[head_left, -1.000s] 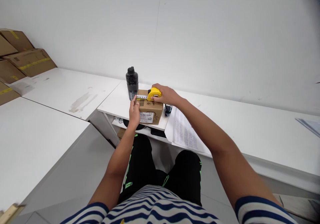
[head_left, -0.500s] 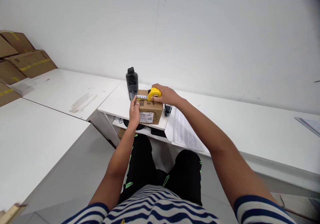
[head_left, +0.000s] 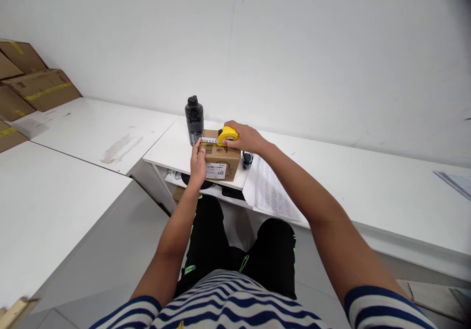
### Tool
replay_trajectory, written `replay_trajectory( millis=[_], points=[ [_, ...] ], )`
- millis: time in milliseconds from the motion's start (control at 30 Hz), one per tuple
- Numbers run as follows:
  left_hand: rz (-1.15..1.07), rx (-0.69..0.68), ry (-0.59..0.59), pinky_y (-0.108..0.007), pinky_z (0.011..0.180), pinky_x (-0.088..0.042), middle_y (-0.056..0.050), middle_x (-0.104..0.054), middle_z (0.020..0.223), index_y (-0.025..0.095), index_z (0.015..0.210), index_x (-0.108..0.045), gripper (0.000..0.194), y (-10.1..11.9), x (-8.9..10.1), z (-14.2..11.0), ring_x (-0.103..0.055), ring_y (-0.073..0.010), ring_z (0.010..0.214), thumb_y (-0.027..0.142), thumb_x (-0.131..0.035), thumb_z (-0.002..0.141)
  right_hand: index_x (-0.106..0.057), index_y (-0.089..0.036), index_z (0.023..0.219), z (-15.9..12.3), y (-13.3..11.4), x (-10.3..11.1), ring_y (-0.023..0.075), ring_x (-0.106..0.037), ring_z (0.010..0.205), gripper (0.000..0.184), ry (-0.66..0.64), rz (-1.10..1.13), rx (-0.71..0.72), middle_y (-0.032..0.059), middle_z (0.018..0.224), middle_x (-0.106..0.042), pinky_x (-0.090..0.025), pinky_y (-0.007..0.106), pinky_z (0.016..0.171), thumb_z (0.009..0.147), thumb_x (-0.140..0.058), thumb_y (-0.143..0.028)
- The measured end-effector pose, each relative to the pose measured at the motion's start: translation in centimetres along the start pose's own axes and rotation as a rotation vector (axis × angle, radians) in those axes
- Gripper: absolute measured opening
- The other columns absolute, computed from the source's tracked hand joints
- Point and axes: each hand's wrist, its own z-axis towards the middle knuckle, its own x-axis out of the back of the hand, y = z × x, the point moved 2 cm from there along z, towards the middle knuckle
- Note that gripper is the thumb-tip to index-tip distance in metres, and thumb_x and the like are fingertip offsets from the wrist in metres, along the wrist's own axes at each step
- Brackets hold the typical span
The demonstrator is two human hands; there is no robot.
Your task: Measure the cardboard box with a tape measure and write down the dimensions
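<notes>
A small brown cardboard box with a white label on its front sits on the white desk. My right hand is wrapped round a yellow tape measure on top of the box. From its case a short length of blade runs left across the box top to the left edge. There, my left hand presses against the box's left side, its fingertips at the blade's end. How the fingertips hold the blade is too small to make out fully.
A dark water bottle stands just behind the box on the left. To the right are a small dark-and-blue object and printed sheets at the desk's front edge. Taped cartons are stacked at far left. More papers lie far right.
The view has shifted very slightly. Both hands, the tape measure and the box keep nearly the same positions, with the blade still stretched across the top.
</notes>
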Motion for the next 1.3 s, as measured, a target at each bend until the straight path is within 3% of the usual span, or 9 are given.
replay_trajectory(
  millis=[767,1300],
  points=[
    [0.008,0.044,0.048,-0.035,0.11,-0.042,-0.006,-0.057,0.143,0.024,0.138,-0.051,0.043,-0.9,-0.3,0.3,-0.054,-0.0218,0.131,0.03,-0.045,0.095,-0.054,-0.027,0.123,0.8,-0.9,0.3,0.0257,-0.064,0.088,0.048,-0.032,-0.04,0.002,0.0054,0.11,-0.072,-0.04,0.032,0.067,0.08,-0.06,-0.048],
    [0.008,0.059,0.124,-0.036,0.113,-0.04,-0.007,-0.059,0.143,0.022,0.129,-0.062,0.04,0.1,-0.6,-0.2,-0.053,-0.0233,0.133,0.029,-0.048,0.093,-0.053,-0.028,0.124,0.4,-1.3,1.0,0.025,-0.065,0.086,0.049,-0.089,-0.066,-0.029,0.0047,0.106,-0.072,-0.041,0.032,0.065,0.08,-0.062,-0.051]
  ],
)
